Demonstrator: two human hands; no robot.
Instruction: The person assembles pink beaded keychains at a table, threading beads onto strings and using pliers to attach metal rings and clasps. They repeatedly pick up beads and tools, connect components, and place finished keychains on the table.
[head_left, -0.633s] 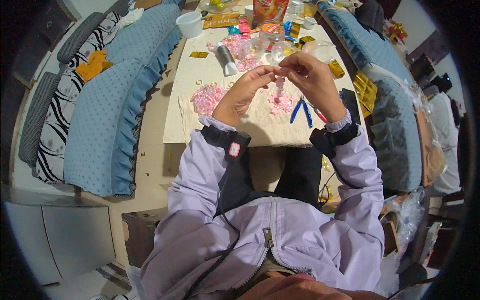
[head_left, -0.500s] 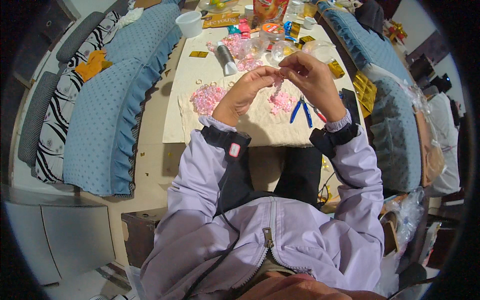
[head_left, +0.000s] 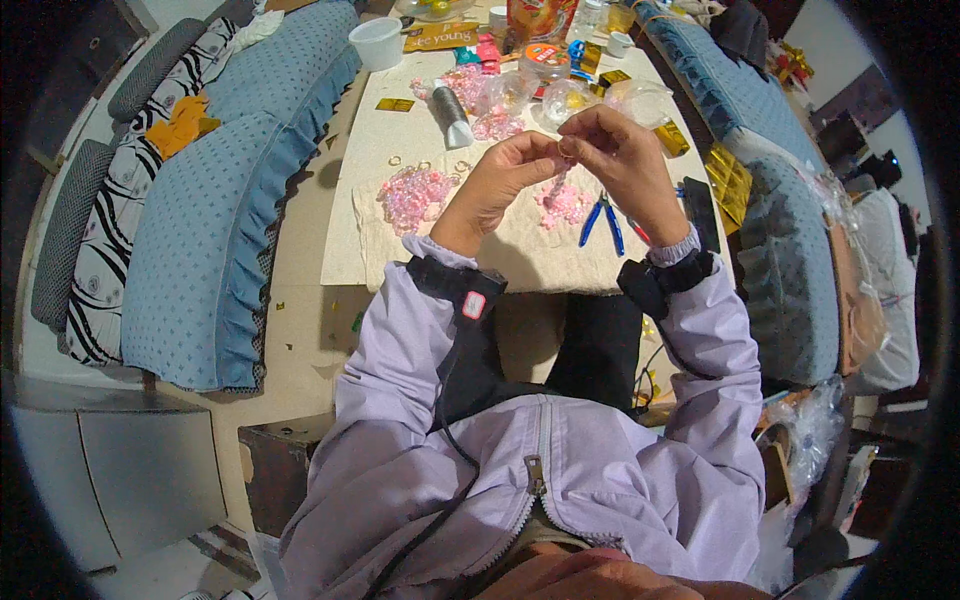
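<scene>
You're mid-threading here: left hand (head_left: 500, 180) and right hand (head_left: 622, 160) both pinch a small ring with a pink bead strand (head_left: 556, 185), held up over the table (head_left: 400, 150). Looks like the next bead comes from the pink pile (head_left: 415, 192) on the left; blue pliers (head_left: 600, 215) are near your right.

Both hands meet above the table (head_left: 520, 262): the left hand (head_left: 500, 180) and right hand (head_left: 625, 160) pinch a small pink bead string (head_left: 557, 185) between fingertips. Blue-handled pliers (head_left: 600, 220) lie at five o'clock of it, a pink bead pile (head_left: 415, 190) at nine o'clock.
</scene>
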